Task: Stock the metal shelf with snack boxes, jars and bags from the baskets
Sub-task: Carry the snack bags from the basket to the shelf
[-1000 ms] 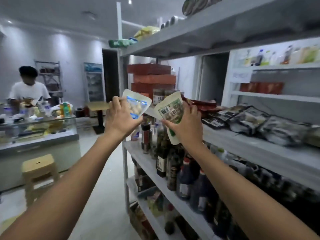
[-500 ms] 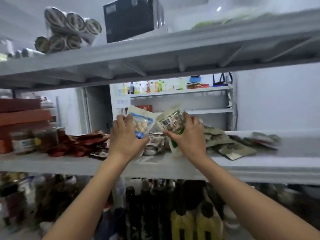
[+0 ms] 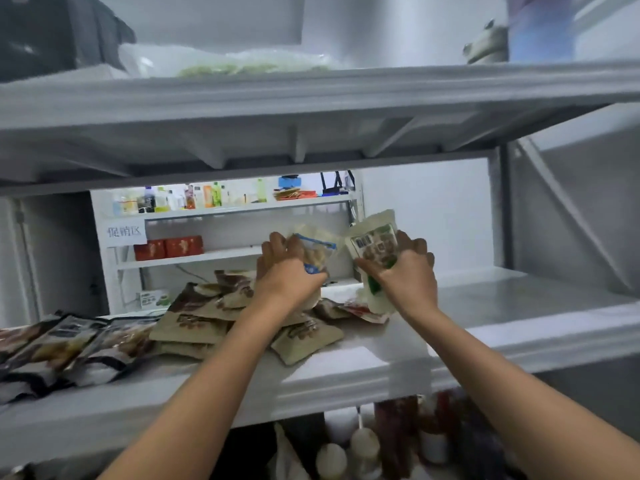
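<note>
Left hand (image 3: 287, 275): fingers curled round the lower half of a clear bag with a blue strip (image 3: 317, 249). The bag stands upright, long axis near vertical.

Right hand (image 3: 405, 275): grips a white bag with a green label (image 3: 374, 244) low on its body. The printed panel faces the camera and the long axis is upright, leaning a little left. Its lower end hangs close to the shelf board (image 3: 502, 306); I cannot tell whether it touches.

Position against the pile of tan bags (image 3: 201, 320): the left hand is directly above the pile's right end, and the right hand is just past that end, to the right. Neither bag is laid down yet.

Key relation: bare board lies right of the pile, below and to the right of the right hand, while the pile itself sits under the left hand.

Judgement: the right hand is nearer free board, so its bag can go down flat there by tipping the long axis over. The clear bag must either rest on the pile or be carried right, past the other bag.

Further out: dark bags (image 3: 69, 344) lie left of the pile, and bottles (image 3: 363, 448) stand on the level below it.
</note>
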